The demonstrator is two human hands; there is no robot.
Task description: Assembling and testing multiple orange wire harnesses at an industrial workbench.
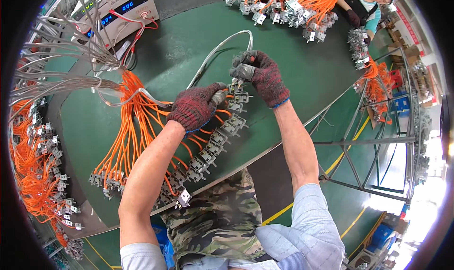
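Note:
My right hand (pixel 265 78), in a dark red and grey knit glove, is closed round the end of a looped white-grey cable (pixel 215 47). A small pale piece shows below its thumb, just above the top of a row of metal-and-plastic connectors (pixel 220 137). In a matching glove, my left hand (pixel 195 107) is curled beside that row, over the orange wires (pixel 127 123) that lead to the connectors. What its fingers hold is hidden. The white-grey cable passes behind this hand. At the row's near end, one connector (pixel 182 199) lies turned with its white face up.
On the green table (pixel 170 43) stands an instrument with blue digits (pixel 118 12) at the back left. Grey cable bundles (pixel 61 81) run in from the left. More orange-wired connectors (pixel 293 10) are heaped at the back. A co-worker (pixel 366 7) is at the far right, beyond a metal frame rack (pixel 369 142).

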